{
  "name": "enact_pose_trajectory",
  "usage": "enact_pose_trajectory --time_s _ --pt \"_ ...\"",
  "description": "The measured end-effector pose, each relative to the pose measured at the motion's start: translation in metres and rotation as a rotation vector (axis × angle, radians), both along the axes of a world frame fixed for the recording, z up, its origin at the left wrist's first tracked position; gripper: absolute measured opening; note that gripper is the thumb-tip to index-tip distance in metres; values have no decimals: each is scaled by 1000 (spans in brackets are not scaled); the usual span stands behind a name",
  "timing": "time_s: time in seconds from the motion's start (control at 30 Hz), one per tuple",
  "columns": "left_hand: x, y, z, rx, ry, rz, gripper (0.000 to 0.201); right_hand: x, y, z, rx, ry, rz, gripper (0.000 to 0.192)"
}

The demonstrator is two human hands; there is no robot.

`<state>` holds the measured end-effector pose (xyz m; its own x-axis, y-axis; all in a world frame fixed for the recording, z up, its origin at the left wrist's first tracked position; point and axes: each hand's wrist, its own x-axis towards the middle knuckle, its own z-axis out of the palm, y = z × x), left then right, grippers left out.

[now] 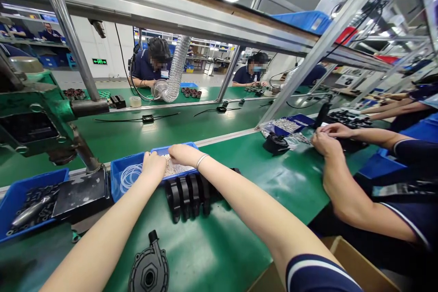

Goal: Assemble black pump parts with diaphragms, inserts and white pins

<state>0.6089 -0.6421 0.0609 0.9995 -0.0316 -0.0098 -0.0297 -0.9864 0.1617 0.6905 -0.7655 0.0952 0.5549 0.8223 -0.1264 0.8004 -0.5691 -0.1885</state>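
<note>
Both of my hands are at a blue bin (195,145) of small pale parts (170,167). My left hand (154,167) is at its left side, fingers curled down and closed; their tips and anything in them are hidden. My right hand (185,155) reaches over the same parts, its fingers bent and closed, with the tips hidden too. Another blue bin (115,167) beside it holds clear rings of thin tubing (130,177). Just in front stands a row of black round housings (188,194). Nearer to me, one black pump housing (149,269) lies flat with its spout pointing away.
At left stands a green press (32,118) with a dark metal block (82,194). A blue bin (51,175) there holds black parts. A co-worker's hands (330,139) work at right near a black housing (275,143). A metal frame crosses overhead; a cardboard box (356,260) sits low right.
</note>
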Motion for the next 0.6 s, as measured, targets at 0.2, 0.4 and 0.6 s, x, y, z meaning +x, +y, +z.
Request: enact_pose_trajectory --time_s 0.2,0.4,0.6 --pt "-13 2 11 -127 -98 20 23 -12 -27 21 376 261 -120 4" --pt "-65 1 37 -642 -215 70 19 -58 -47 34 782 630 -174 18" --pt "-159 7 45 -1825 118 221 29 -139 -60 39 1078 1084 -235 28"
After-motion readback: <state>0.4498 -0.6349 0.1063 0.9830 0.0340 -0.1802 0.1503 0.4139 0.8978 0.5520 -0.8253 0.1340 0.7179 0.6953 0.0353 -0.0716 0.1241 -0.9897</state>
